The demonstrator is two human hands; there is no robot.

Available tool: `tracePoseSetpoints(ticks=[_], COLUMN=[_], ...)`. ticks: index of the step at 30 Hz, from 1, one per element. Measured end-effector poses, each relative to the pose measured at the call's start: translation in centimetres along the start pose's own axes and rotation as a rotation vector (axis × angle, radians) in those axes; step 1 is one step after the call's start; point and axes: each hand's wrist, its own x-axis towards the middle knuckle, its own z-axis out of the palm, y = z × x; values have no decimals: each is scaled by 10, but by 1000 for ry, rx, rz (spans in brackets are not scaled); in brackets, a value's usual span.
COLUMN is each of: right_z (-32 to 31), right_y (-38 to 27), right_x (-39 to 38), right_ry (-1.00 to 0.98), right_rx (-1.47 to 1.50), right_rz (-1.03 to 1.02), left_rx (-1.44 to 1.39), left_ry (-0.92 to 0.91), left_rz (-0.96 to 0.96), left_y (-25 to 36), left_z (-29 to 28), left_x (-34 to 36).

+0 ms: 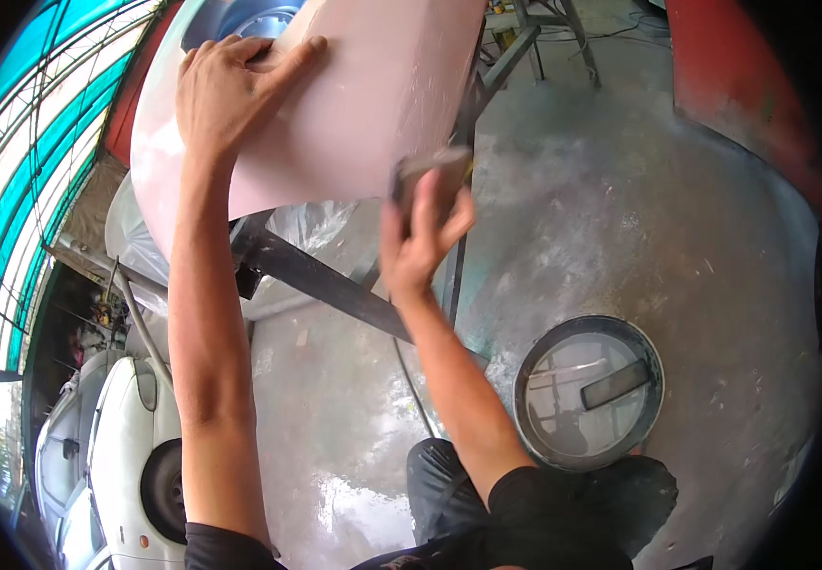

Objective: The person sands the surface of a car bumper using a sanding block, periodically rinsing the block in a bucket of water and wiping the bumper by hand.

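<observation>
Block, blurred, is pinched in the right hand's grip, contact with pink panel unclear.

The place is a workshop for vehicle bodywork. A curved panel in a matte pale-pink coat, much like primer, sits raised on a dark metal stand. Beyond the stand's lower right end, a round black basin holds cloudy liquid and a dark rectangular block. The concrete floor is blotched with whitish residue and wet-looking patches (hardly a living-room finish). A white car is parked to the left, a large red panel shows opposite, and striped teal-and-clear sheeting on metal framing gives the place a shed's look.
</observation>
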Motion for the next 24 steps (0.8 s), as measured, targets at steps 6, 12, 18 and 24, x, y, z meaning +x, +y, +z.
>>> tracePoseSetpoints(ticks=[6,12,18,24], right_z=[-5,-7,-33,-24], right_y=[-11,16,40,13], right_x=[6,28,51,-6], right_ry=[-13,15,66,-84], right_rx=[-74,-103,-89,-65], right_rz=[-51,1,130,-58], left_rx=[-26,0,-18,-28], left_ry=[-58,-24,-20,-80], left_rz=[-59,-24,-43,-87], left_y=[3,1,1,3], left_z=[-6,1,-5,-3], left_x=[-1,-1,0,1])
